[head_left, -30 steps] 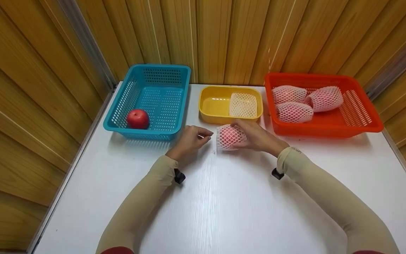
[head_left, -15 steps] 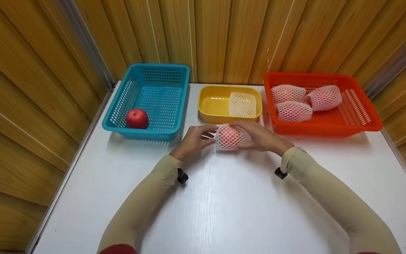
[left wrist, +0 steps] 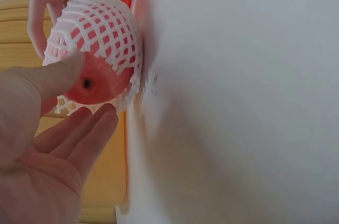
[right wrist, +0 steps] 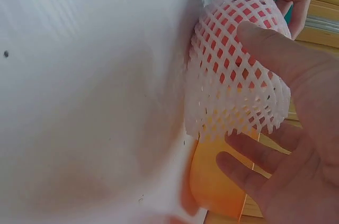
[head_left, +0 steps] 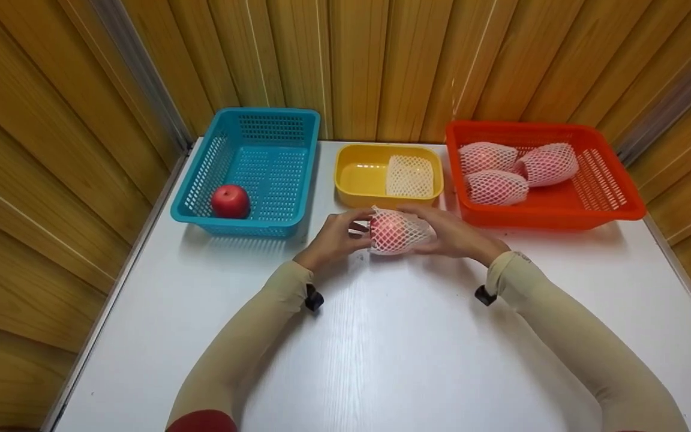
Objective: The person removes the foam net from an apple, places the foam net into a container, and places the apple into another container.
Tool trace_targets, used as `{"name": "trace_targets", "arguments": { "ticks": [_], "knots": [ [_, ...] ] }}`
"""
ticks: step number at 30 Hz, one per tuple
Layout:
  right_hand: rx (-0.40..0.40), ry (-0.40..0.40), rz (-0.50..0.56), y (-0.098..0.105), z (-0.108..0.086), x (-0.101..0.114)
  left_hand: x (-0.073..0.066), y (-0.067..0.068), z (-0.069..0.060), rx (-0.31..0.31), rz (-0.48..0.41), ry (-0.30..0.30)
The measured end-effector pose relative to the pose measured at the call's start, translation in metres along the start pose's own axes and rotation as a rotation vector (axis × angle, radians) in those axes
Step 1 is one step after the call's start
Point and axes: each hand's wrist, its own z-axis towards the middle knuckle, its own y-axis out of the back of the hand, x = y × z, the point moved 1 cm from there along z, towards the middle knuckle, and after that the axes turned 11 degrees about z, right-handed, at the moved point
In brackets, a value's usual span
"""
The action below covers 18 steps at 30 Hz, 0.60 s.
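Over the desk (head_left: pixel 417 360), your left hand (head_left: pixel 335 239) now pinches the net (head_left: pixel 398 237) at its left edge; a second ago it was apart from it. Your right hand (head_left: pixel 462 235) grips the net with the thumb on the near side. The apple (left wrist: pixel 106 78) is between your hands, in the net, and now its red end shows at the left. So it looks only partly covered. Behind it, the yellow box (head_left: pixel 363 196) holds a flat net. The blue basket (head_left: pixel 237 225) has one bare apple (head_left: pixel 230 201); the red basket (head_left: pixel 552 217) has three in nets.
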Motion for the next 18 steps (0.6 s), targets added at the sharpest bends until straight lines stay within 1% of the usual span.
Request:
{"name": "trace_targets", "arguments": {
  "ticks": [4, 8, 10, 13, 18],
  "knots": [
    [0.003, -0.008, 0.002, 0.000, -0.004, -0.003, -0.002, -0.002, 0.001, 0.007, 0.011, -0.023],
    [0.001, -0.033, 0.000, -0.001, -0.006, -0.006, -0.006, -0.005, 0.003, 0.020, 0.025, -0.024],
    [0.000, -0.030, 0.004, -0.001, -0.007, -0.007, -0.007, -0.007, 0.005, 0.024, 0.034, -0.029],
    [-0.008, -0.029, 0.011, -0.002, -0.008, -0.008, -0.009, -0.010, 0.008, 0.020, 0.054, -0.052],
    [-0.014, -0.039, 0.009, -0.005, -0.008, -0.008, -0.008, -0.014, 0.011, -0.002, 0.083, -0.112]
  ]
}}
